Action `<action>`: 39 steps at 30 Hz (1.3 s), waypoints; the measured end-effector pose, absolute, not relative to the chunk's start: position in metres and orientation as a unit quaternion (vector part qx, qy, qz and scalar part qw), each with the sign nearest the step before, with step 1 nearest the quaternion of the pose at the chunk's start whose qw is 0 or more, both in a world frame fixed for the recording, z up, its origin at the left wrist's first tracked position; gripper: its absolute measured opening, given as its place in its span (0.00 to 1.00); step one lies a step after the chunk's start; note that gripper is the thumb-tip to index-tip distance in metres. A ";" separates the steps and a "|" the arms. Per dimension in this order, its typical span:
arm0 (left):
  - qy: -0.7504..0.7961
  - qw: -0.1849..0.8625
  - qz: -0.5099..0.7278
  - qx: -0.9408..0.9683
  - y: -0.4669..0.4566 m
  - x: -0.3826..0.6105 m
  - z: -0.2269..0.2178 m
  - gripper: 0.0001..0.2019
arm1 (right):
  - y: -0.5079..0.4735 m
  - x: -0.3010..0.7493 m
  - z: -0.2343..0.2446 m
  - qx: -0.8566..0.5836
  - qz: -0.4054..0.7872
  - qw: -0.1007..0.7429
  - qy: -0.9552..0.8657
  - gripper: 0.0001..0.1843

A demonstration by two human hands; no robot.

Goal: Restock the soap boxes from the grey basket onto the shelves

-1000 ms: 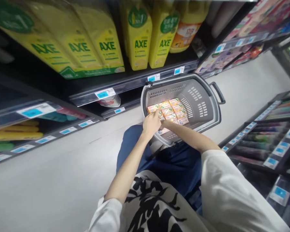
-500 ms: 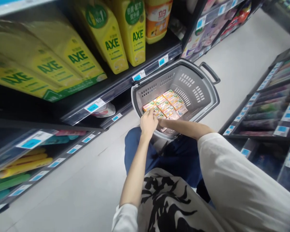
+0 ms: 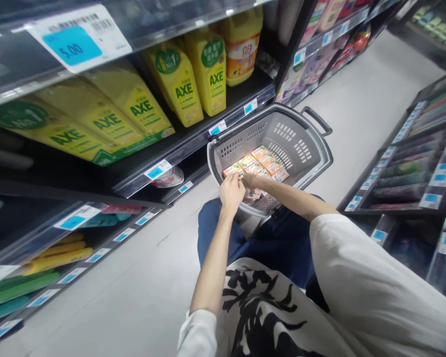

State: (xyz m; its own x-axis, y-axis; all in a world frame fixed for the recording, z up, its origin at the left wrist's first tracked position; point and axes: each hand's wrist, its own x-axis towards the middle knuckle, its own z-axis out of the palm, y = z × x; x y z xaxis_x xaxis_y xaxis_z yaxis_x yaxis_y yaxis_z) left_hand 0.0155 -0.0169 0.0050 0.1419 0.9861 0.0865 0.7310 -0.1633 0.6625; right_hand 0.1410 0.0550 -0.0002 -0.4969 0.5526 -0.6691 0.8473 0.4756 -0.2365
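Note:
A grey shopping basket [image 3: 307, 171] with a dark rim stands in front of my knees. On its bottom lie several small orange-and-white boxes [image 3: 268, 159] in neat rows, looking like soap boxes, with a shiny film over some of them. My left hand [image 3: 232, 192] reaches over the near left side of the basket, its fingers bent and pinched by the nearest boxes. Right beside it, my right hand [image 3: 251, 181] is curled inside the basket, its fingertips close to the left ones. What the fingers grip is too small and covered to make out.
On the left, a shelf [image 3: 193, 136] holds yellow AXE bottles [image 3: 186, 91] and an orange-labelled jug [image 3: 242, 52]. Lower down lie yellow and green items [image 3: 57, 255]. A rack of packets [image 3: 409, 168] stands on the right. Pale floor [image 3: 364, 99] runs between them.
The view has shifted, so the shelf appears lower and a large price tag shows at top left. Both hands stay together at the boxes; the right hand shows more beside the left.

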 end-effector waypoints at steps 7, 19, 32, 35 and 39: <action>0.588 0.210 0.312 0.716 -0.018 0.017 0.008 0.18 | 0.098 0.194 0.063 0.464 -0.228 0.182 0.836 0.28; 0.603 0.262 0.224 0.720 -0.023 0.015 0.022 0.54 | 0.067 0.197 0.115 0.492 -0.332 -0.076 0.801 0.28; 0.605 0.410 0.420 0.538 -0.021 0.016 0.016 0.49 | 0.053 0.159 0.117 0.510 -0.290 -0.116 0.802 0.30; 0.532 0.478 0.544 0.439 -0.017 0.015 0.013 0.48 | 0.054 0.162 0.117 0.428 -0.339 -0.101 0.832 0.28; 0.519 0.480 0.634 0.315 -0.011 0.013 0.015 0.54 | 0.055 0.158 0.108 0.346 -0.328 -0.093 0.874 0.36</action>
State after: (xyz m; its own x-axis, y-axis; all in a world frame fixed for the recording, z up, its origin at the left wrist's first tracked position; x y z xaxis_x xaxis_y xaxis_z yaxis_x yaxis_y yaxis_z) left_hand 0.0132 -0.0112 0.0150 -0.3408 0.9349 -0.0991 -0.2816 -0.0010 0.9595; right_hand 0.1576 0.0553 0.1080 -0.7429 0.6663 -0.0641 0.5444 0.5457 -0.6370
